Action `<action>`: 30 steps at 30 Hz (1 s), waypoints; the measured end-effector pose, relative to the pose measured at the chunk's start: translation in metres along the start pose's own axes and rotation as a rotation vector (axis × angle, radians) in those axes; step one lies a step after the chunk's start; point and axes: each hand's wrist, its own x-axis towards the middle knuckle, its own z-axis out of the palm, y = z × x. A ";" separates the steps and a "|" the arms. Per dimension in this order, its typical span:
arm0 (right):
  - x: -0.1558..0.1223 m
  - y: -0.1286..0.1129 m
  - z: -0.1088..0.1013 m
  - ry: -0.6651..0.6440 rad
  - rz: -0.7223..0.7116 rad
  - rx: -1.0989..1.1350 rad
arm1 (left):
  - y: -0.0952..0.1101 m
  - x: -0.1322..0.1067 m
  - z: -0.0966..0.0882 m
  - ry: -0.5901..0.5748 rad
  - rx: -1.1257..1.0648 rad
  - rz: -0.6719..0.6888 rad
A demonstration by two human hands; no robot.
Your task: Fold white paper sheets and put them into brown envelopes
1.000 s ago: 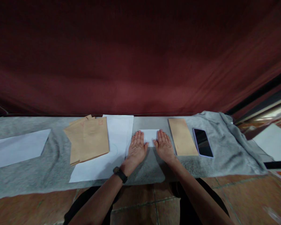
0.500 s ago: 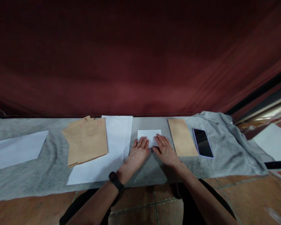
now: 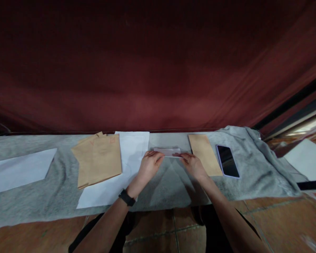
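Note:
A folded white sheet of paper (image 3: 168,152) is held low over the grey cloth, its near edge tilted up. My left hand (image 3: 150,162) pinches its left end between thumb and fingers, a dark watch on that wrist. At the right end, my right hand (image 3: 192,164) grips the same paper with curled fingers. A brown envelope (image 3: 204,154) lies flat just beyond my right hand. Left of my left hand are larger white sheets (image 3: 131,154), with a pile of brown envelopes (image 3: 101,160) partly on top of them.
A phone (image 3: 228,161) in a lilac case rests right of the single envelope. Another white sheet (image 3: 21,168) lies at the far left. Grey cloth (image 3: 171,189) covers the narrow surface, bunched at its right end. A dark red curtain (image 3: 147,88) hangs behind it.
Both hands were lying flat on the folded paper. Now they have curled round its left and right ends, and its near edge is raised off the cloth.

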 end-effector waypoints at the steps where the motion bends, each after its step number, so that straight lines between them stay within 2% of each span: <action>1: 0.003 0.000 -0.003 0.035 0.057 0.116 | 0.001 0.004 -0.003 0.084 -0.148 -0.069; 3: 0.009 -0.001 -0.005 0.112 0.144 0.340 | 0.003 0.010 -0.004 0.229 -0.445 -0.220; 5: 0.013 -0.002 -0.001 0.185 0.193 0.433 | 0.002 0.014 0.002 0.297 -0.669 -0.346; 7: 0.015 -0.002 0.007 0.229 0.251 0.331 | -0.002 0.016 0.012 0.272 -0.778 -0.450; 9: 0.014 -0.002 0.017 0.218 0.324 0.116 | -0.009 0.016 0.024 0.202 -0.775 -0.535; 12: 0.010 -0.003 0.028 0.168 0.334 -0.178 | -0.021 0.017 0.037 0.152 -0.575 -0.511; 17: 0.008 -0.011 0.029 0.252 0.129 -0.467 | -0.022 0.015 0.042 0.144 -0.083 -0.289; 19: 0.007 -0.016 0.031 0.252 0.035 -0.457 | -0.014 0.011 0.043 0.126 0.093 -0.233; 23: 0.000 -0.027 0.052 0.120 -0.134 -0.330 | -0.001 -0.002 0.053 0.043 0.395 -0.148; 27: -0.011 -0.030 0.073 0.070 -0.145 -0.402 | -0.003 -0.014 0.067 -0.111 0.510 -0.050; 30: -0.016 -0.026 0.076 0.117 -0.129 -0.484 | -0.010 -0.019 0.071 -0.097 0.552 -0.062</action>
